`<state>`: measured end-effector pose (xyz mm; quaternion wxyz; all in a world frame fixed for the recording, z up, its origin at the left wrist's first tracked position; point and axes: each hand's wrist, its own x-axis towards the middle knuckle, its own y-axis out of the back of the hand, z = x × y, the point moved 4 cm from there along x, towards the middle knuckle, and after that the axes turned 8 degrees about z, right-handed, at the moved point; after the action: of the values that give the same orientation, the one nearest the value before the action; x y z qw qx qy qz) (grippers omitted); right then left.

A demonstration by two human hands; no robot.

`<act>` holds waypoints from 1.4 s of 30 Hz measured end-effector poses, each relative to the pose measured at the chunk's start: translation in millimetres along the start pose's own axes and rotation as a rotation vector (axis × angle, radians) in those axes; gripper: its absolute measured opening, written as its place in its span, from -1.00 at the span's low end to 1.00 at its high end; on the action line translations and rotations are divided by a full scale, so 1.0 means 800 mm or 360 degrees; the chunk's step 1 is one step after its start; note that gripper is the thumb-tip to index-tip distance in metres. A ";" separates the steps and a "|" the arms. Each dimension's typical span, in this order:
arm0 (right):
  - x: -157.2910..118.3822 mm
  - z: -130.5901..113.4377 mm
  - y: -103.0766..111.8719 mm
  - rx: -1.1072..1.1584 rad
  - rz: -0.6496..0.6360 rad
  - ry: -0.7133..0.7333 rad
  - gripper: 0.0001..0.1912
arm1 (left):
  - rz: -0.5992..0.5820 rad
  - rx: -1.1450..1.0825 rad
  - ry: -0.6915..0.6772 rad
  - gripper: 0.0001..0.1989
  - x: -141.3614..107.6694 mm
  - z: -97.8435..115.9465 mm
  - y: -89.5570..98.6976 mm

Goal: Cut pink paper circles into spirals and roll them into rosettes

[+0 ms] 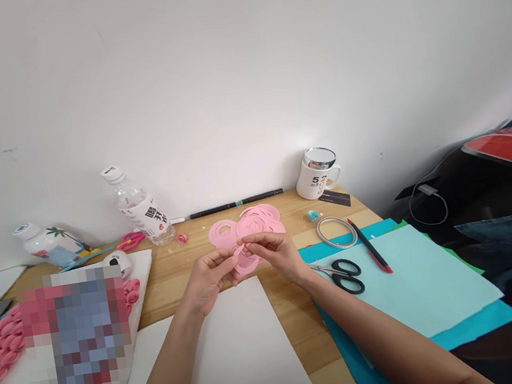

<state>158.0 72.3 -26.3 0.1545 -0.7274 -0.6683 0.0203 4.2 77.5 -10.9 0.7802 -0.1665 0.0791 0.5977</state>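
Pink paper, cut as a spiral strip point(247, 267), is located between the two hands, at the fingertips. Left hand point(209, 280): thumb and index finger are closed together on the strip's left side; the remaining fingers are curled beneath. Right hand point(274, 252): thumb and index finger are brought together in a pinch at the strip's upper edge, just beside the left fingertips. The exact contact points of the two pinches overlap and cannot be fully separated in this view.

Position of strip: raised over the wooden table point(301, 333), beyond the near white sheet point(245, 347) and directly in front of a loose pile of pink paper discs point(260, 218). Whether its lower loop touches the pile cannot be determined. Black-handled scissors point(348, 276) lie to the right of the right wrist, on blue paper point(351, 344). A tape roll point(325, 242) lies beyond them.
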 end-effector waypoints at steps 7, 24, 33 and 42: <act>-0.001 0.002 -0.001 0.0120 -0.0010 -0.0041 -0.86 | -0.0030 0.0098 -0.0023 -0.80 -0.006 0.001 -0.010; -0.002 -0.004 -0.003 -0.0017 -0.0040 -0.0021 -0.86 | 0.0083 0.0105 -0.0069 -0.81 -0.005 0.004 -0.008; -0.003 -0.007 -0.005 0.0122 -0.0047 -0.0045 -0.85 | 0.0045 0.0160 -0.0109 -0.82 -0.006 0.005 -0.014; -0.005 -0.008 -0.006 -0.0069 -0.0159 -0.0035 -0.78 | 0.0094 0.0134 -0.0197 -0.80 -0.003 0.009 -0.003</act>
<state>154.5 67.6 -19.7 0.1320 -0.6961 -0.7057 0.0060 5.2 77.5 -3.5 0.7719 -0.0938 0.0606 0.6259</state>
